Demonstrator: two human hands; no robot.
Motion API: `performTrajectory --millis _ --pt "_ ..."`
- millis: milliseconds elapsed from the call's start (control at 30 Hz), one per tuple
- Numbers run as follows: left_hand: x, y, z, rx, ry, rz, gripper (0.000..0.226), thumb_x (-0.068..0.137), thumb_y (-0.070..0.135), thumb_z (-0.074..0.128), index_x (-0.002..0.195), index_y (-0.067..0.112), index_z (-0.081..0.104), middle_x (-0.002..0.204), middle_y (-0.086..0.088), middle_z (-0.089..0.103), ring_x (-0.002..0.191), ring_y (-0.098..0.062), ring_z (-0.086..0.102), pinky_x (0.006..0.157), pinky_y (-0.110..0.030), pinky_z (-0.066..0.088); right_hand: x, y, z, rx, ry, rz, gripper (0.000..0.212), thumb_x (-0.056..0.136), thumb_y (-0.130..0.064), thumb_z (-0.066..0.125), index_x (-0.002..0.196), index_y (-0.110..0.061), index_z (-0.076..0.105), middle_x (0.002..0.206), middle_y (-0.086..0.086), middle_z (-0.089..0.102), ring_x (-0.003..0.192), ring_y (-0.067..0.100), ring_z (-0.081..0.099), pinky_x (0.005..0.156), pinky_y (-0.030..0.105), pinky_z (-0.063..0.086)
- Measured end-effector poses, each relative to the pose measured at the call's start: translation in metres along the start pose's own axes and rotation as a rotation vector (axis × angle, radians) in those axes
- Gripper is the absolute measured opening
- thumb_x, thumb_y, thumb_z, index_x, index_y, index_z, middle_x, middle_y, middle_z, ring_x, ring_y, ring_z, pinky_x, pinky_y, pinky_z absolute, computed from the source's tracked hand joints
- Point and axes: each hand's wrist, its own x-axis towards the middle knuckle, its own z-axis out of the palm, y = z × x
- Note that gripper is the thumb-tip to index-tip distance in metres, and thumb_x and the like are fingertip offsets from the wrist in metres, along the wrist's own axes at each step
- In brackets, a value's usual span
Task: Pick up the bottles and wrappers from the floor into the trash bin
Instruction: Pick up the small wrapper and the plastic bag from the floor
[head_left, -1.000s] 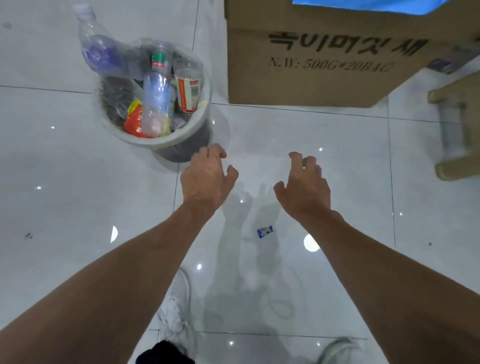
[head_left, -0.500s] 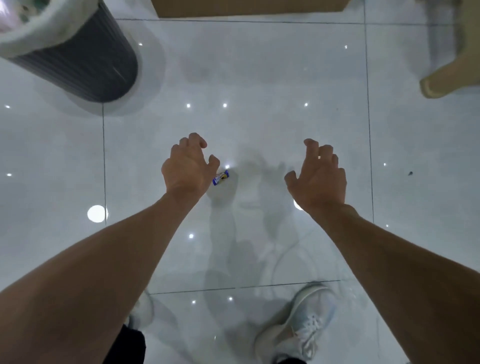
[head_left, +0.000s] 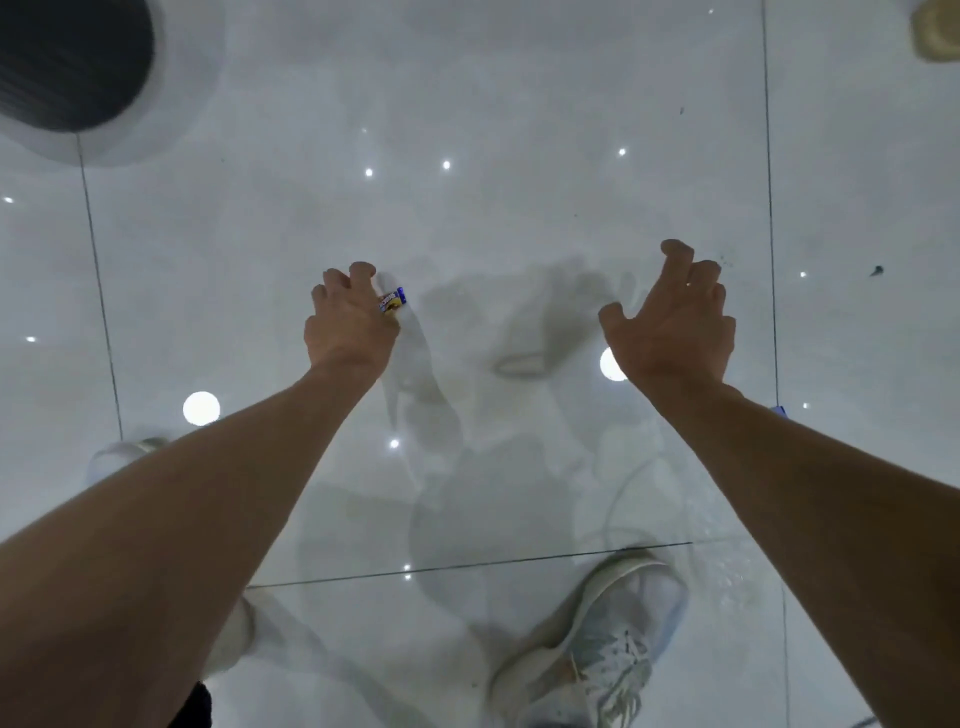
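A small blue and yellow wrapper (head_left: 393, 301) lies on the glossy white tile floor (head_left: 519, 156). My left hand (head_left: 350, 322) is right over it with curled, spread fingers. The wrapper shows between thumb and forefinger, partly hidden by the hand; I cannot tell whether they touch it. My right hand (head_left: 670, 322) hovers further right, fingers apart, holding nothing. The trash bin (head_left: 67, 62) shows only its dark ribbed side at the top left corner; its opening is out of view.
My right shoe (head_left: 597, 649) stands at the bottom, my left shoe (head_left: 124, 457) peeks out behind the left forearm. A beige furniture foot (head_left: 935, 31) sits at the top right. A dark speck (head_left: 877, 270) lies on the floor right of my right hand.
The view has tilted down and closed in on the floor; the bin slid up and left, its contents out of view. My left hand has dropped onto the wrapper.
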Motion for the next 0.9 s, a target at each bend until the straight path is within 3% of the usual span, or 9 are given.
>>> performTrajectory --millis 267,500,900 --pt "0.015 0.002 0.021 0.188 -0.02 0.053 0.031 0.097 0.018 0.05 0.121 0.0 0.045 0.123 -0.022 0.045 0.116 -0.038 0.043 0.084 -0.049 0.046 0.011 0.033 0.013 -0.058 0.008 0.022 0.072 0.078 -0.039 0.057 0.14 -0.017 0.028 0.125 0.014 0.043 0.11 0.032 0.047 0.082 0.045 0.042" --pt "-0.004 0.05 0.019 0.037 0.056 0.204 0.021 0.095 0.019 0.049 0.111 0.006 0.049 0.109 -0.015 0.055 0.1 -0.034 0.051 0.081 -0.049 0.047 0.013 0.047 -0.001 -0.073 0.026 0.027 0.078 0.077 -0.04 0.058 0.143 -0.017 0.023 0.126 0.014 0.043 0.108 0.032 0.048 0.08 0.044 0.041" --pt "-0.04 0.151 0.055 -0.051 0.051 0.318 0.017 0.092 0.02 0.05 0.106 0.011 0.051 0.106 -0.007 0.054 0.099 -0.027 0.049 0.078 -0.042 0.046 0.004 0.131 -0.016 -0.064 0.002 0.151 0.081 0.077 -0.04 0.063 0.143 -0.017 0.022 0.128 0.015 0.042 0.11 0.035 0.046 0.085 0.048 0.04"
